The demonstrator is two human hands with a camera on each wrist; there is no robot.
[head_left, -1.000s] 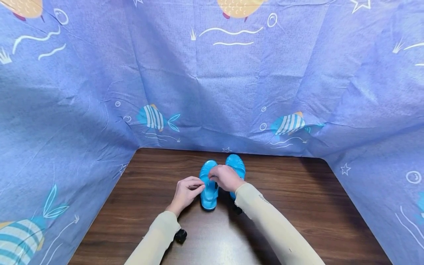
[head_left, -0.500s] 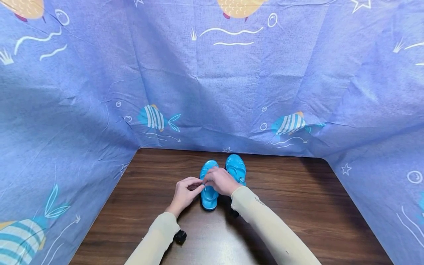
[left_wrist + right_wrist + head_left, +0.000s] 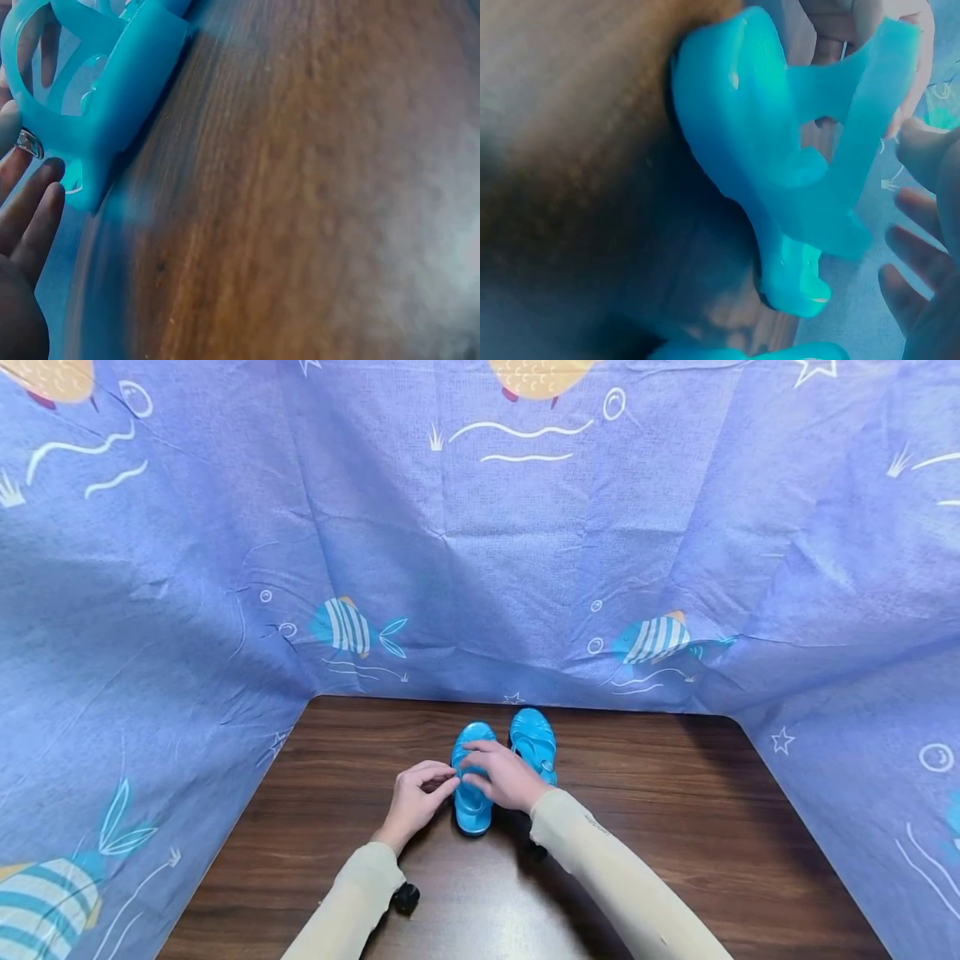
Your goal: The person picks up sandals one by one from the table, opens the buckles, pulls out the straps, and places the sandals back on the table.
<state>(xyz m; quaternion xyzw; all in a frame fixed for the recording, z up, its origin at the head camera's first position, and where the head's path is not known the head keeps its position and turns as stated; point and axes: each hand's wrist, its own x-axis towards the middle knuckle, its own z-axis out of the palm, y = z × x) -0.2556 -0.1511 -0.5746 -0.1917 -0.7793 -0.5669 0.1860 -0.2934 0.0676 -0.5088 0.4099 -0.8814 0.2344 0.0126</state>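
Two blue sandals lie side by side on the table. Over the left sandal [image 3: 472, 812] both hands meet at its strap. My left hand [image 3: 411, 800] is at its left side, thumb and fingertips pinching the strap by a small metal buckle [image 3: 30, 142]. From the right, my right hand [image 3: 512, 777] hovers over the same sandal, its fingers spread and apart; in the right wrist view its thumb is close to the strap [image 3: 877, 112], and I see nothing held. The right sandal [image 3: 531, 731] stands just beyond, partly covered by the right hand and sleeve.
The brown wood-grain table [image 3: 637, 827] extends to both sides. A blue curtain [image 3: 510, 568] printed with fish encloses its back and sides. A black wrist device [image 3: 407, 897] shows under the left sleeve.
My right hand first moved left to the strap beside the left fingers, then its fingers spread and drew slightly back to the right. My left hand has barely moved.
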